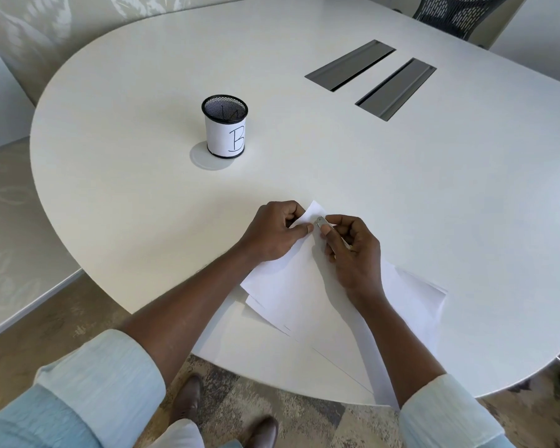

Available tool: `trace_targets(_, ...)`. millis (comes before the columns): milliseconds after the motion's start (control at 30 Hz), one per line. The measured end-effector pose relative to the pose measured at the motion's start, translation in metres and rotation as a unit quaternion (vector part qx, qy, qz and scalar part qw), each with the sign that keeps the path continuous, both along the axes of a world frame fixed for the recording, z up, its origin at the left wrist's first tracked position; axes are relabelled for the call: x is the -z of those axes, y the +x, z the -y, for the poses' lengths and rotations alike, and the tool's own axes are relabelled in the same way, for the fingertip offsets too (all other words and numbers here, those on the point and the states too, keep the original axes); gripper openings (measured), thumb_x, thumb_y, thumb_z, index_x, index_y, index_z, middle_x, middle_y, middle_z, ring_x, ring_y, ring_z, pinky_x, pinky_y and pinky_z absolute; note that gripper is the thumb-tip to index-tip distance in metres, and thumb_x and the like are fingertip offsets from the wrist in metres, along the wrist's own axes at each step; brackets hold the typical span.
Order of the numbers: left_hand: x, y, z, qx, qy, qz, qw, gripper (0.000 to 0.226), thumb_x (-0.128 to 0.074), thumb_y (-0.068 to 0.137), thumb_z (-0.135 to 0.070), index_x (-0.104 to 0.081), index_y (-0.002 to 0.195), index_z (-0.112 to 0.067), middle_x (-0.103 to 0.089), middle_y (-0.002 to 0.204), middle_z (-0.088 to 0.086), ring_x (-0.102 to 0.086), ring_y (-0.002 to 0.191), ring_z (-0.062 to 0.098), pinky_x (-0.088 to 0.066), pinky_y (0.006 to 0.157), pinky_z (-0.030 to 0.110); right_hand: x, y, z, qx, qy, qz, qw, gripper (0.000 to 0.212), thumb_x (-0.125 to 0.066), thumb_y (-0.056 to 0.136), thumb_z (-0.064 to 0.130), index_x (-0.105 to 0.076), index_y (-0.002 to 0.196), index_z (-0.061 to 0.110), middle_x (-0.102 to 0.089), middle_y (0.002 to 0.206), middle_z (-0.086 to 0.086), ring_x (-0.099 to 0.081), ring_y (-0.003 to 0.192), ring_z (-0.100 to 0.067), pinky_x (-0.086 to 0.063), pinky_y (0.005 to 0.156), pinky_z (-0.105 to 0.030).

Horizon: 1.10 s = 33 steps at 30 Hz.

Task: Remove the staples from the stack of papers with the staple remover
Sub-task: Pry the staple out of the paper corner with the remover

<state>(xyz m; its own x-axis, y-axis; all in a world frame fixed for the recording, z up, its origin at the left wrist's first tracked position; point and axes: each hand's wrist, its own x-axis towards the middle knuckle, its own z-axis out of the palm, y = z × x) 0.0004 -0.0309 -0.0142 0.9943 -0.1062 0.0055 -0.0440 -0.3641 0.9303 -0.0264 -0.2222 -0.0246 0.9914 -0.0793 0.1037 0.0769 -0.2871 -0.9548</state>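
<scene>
Left hand [274, 232] pinches the papers' [304, 286] corner; right hand [349, 250] grips the staple remover [320, 221] there

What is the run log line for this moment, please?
left hand: pins paper stack corner | right hand: staple remover at corner | staple: unseen

Rolled pale-blue sleeves [110, 376] and brown (seemingly leather) shoes [188, 399].

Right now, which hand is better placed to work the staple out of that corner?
Right. The right hand already holds the staple remover, its metal tip at the paper stack's far corner, while the left hand pinches that corner steady.
</scene>
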Motion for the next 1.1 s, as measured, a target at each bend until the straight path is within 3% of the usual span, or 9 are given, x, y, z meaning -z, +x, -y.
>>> trace_targets(167, 0.001, 0.001, -0.001, 0.0, 0.017, -0.012, 1.0, 0.02, -0.079, 0.097, -0.017, -0.07, 0.094, 0.001, -0.068, 0.079, 0.019, -0.05, 0.072, 0.02, -0.041, 0.072, 0.032, 0.0, 0.004, 0.01, 0.043, 0.125, -0.011, 0.991, 0.024, -0.077, 0.104, 0.033, -0.077, 0.114, 0.011, -0.076, 0.088, -0.001, -0.059, 0.069, -0.018, -0.054, 0.067, -0.036)
trace_targets(233, 0.0, 0.001, -0.001, 0.004, 0.016, -0.013, 1.0, 0.021, -0.079, 0.097, -0.017, -0.07, 0.094, 0.002, -0.066, 0.079, 0.019, -0.05, 0.072, 0.02, -0.04, 0.071, 0.032, 0.0, 0.006, 0.013, 0.048, 0.145, -0.014, 0.988, 0.024, -0.078, 0.103, 0.033, -0.077, 0.114, 0.011, -0.075, 0.087, -0.001, -0.059, 0.069, -0.018, -0.053, 0.066, -0.033)
trace_targets(333, -0.002, 0.001, -0.002, 0.006, 0.008, -0.015, 1.0, 0.018, -0.079, 0.097, -0.015, -0.071, 0.094, 0.002, -0.067, 0.077, 0.015, -0.049, 0.069, 0.018, -0.04, 0.067, 0.029, 0.003, 0.004, 0.01, 0.034, 0.103, -0.006, 0.994, 0.017, -0.078, 0.103, 0.03, -0.079, 0.112, 0.016, -0.073, 0.078, 0.004, -0.061, 0.066, -0.013, -0.051, 0.06, -0.021)
trace_targets(433, -0.004, 0.004, -0.003, 0.003, -0.008, -0.039, 0.999, 0.018, -0.08, 0.095, -0.015, -0.072, 0.091, 0.0, -0.061, 0.074, 0.003, -0.045, 0.065, 0.018, -0.037, 0.064, 0.028, 0.004, 0.002, 0.009, 0.024, 0.079, -0.013, 0.996, 0.015, -0.081, 0.1, 0.033, -0.082, 0.105, 0.019, -0.073, 0.074, 0.007, -0.062, 0.065, -0.012, -0.05, 0.061, -0.021)
trace_targets(533, -0.008, 0.009, -0.003, 0.012, -0.034, -0.08, 0.996, 0.016, -0.078, 0.096, -0.016, -0.073, 0.09, -0.002, -0.062, 0.074, 0.001, -0.047, 0.068, 0.019, -0.036, 0.068, 0.031, 0.004, -0.001, 0.008, 0.015, 0.045, -0.013, 0.999, 0.016, -0.085, 0.094, 0.027, -0.079, 0.104, 0.015, -0.079, 0.086, 0.005, -0.067, 0.073, -0.012, -0.053, 0.068, -0.025)
trace_targets(667, -0.012, 0.014, -0.001, 0.007, -0.03, -0.095, 0.995, 0.032, -0.073, 0.101, -0.025, -0.067, 0.071, -0.016, -0.038, 0.053, -0.016, -0.033, 0.05, 0.005, -0.028, 0.053, 0.02, 0.002, -0.003, 0.004, 0.013, -0.003, 0.001, 1.0, 0.016, -0.089, 0.092, 0.019, -0.079, 0.104, 0.015, -0.082, 0.101, 0.003, -0.073, 0.085, -0.009, -0.055, 0.075, -0.022)
trace_targets(867, -0.008, 0.011, -0.001, -0.003, -0.033, -0.082, 0.996, 0.038, -0.073, 0.102, -0.022, -0.061, 0.066, -0.02, -0.032, 0.049, -0.015, -0.029, 0.05, 0.008, -0.025, 0.052, 0.022, 0.0, -0.004, 0.002, 0.03, -0.033, 0.009, 0.999, 0.014, -0.087, 0.093, 0.015, -0.078, 0.104, 0.014, -0.08, 0.108, -0.002, -0.076, 0.099, -0.022, -0.063, 0.086, -0.04)
trace_targets(1100, -0.006, 0.01, 0.0, -0.018, -0.033, -0.057, 0.998, 0.036, -0.075, 0.1, -0.021, -0.063, 0.066, -0.018, -0.033, 0.047, -0.015, -0.031, 0.047, 0.006, -0.025, 0.048, 0.014, 0.0, -0.003, 0.0, 0.023, -0.054, 0.021, 0.998, 0.012, -0.087, 0.094, 0.015, -0.078, 0.103, 0.013, -0.077, 0.109, -0.004, -0.075, 0.095, -0.022, -0.061, 0.083, -0.037)
